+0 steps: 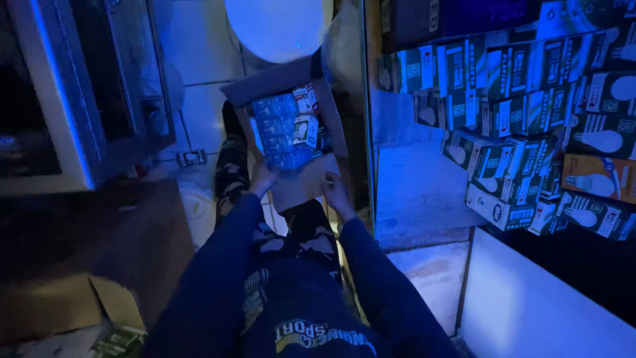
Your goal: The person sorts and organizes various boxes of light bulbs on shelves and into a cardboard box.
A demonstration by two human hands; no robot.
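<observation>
An open brown cardboard box [306, 182] rests on my lap, lit in blue light. Inside it lie several small packaged items [286, 126], some in clear wrap and some in white boxes. My left hand [262, 179] grips the box's near left edge. On the near right side, my right hand [334, 185] holds the front flap. Dark blue sleeves cover both my arms.
Shelves at the right hold many stacked light bulb boxes [530, 132]. A glass-fronted cabinet [86, 99] stands at the left, with a brown carton [59, 305] below it. A round white lamp shade [278, 26] glows beyond the box. The floor is pale tile.
</observation>
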